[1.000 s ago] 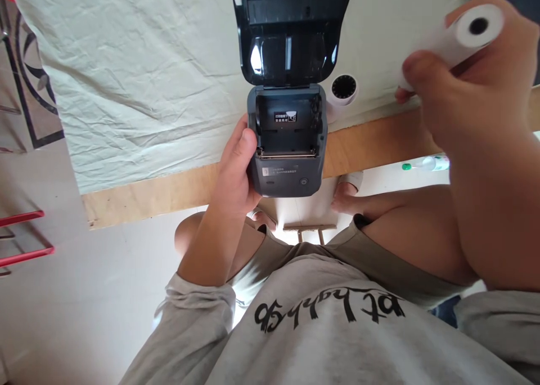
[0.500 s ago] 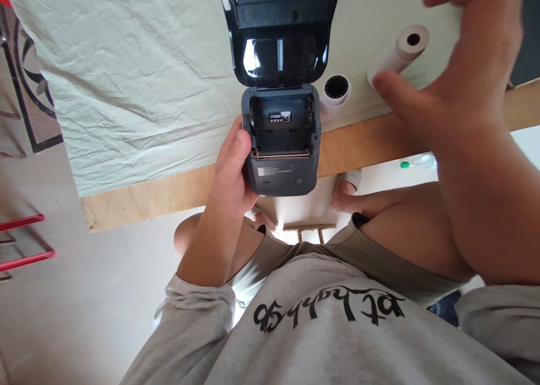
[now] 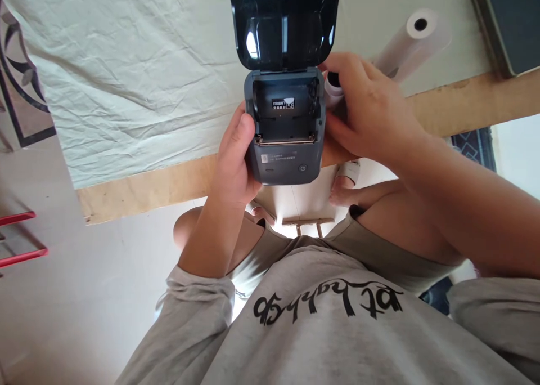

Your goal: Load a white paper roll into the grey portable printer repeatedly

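My left hand (image 3: 236, 160) is closed around the side of a dark grey label printer (image 3: 287, 168), held over the table's front edge. Its glossy black lid (image 3: 287, 41) stands raised. Inside, the paper bay (image 3: 284, 117) holds no roll, and a small printed sticker shows on its back wall. Close by the printer's right side, my right hand (image 3: 371, 109) is closed around a white paper roll (image 3: 334, 96) with a dark core; the fingers hide most of it. Behind that hand lies a second, longer white paper roll (image 3: 415, 44).
A pale green cloth (image 3: 139, 81) covers the table, whose bare wooden edge (image 3: 143, 195) runs along the front. A dark flat object with a raised rim (image 3: 514, 25) lies at the far right. Red bars (image 3: 25, 256) show low on the left.
My right hand has come down and left from above the longer roll and closed around the shorter one beside the printer. The printer stays in my left hand, slightly higher in view.
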A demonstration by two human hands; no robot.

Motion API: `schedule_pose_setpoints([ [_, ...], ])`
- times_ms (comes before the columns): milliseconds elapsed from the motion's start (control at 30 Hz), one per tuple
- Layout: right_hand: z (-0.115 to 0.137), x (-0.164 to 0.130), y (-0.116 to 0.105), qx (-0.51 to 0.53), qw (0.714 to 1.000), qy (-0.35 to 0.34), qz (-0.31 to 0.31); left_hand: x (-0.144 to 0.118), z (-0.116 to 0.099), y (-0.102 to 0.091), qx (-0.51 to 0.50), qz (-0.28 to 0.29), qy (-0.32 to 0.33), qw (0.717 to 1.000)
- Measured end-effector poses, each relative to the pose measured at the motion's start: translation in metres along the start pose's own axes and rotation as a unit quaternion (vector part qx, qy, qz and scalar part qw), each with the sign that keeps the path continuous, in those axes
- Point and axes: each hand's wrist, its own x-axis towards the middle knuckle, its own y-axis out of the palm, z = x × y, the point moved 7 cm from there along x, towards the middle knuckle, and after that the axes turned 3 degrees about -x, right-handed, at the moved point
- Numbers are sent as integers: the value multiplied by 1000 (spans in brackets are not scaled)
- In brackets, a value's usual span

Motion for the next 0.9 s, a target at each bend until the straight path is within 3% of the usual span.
schedule_pose_setpoints([
  [167,-7,-5,-4,79,996,47,-18,3,4,-6,27,17,0,999],
  [300,-15,-27,-19,205,964,145,-90,6,7,-11,33,33,3,999],
  [367,-18,-40,-21,297,928,190,-122,6,6,-10,22,41,9,999],
  [500,-11,-63,-7,540,791,242,-157,4,4,-4,3,68,5,998],
  [567,-4,-75,0,579,753,254,-181,3,2,-2,3,69,7,998],
  [733,4,-106,19,550,755,280,-221,3,1,-3,28,57,-3,998],
  [900,5,-115,19,530,762,270,-256,3,1,-4,59,57,-10,997],
])
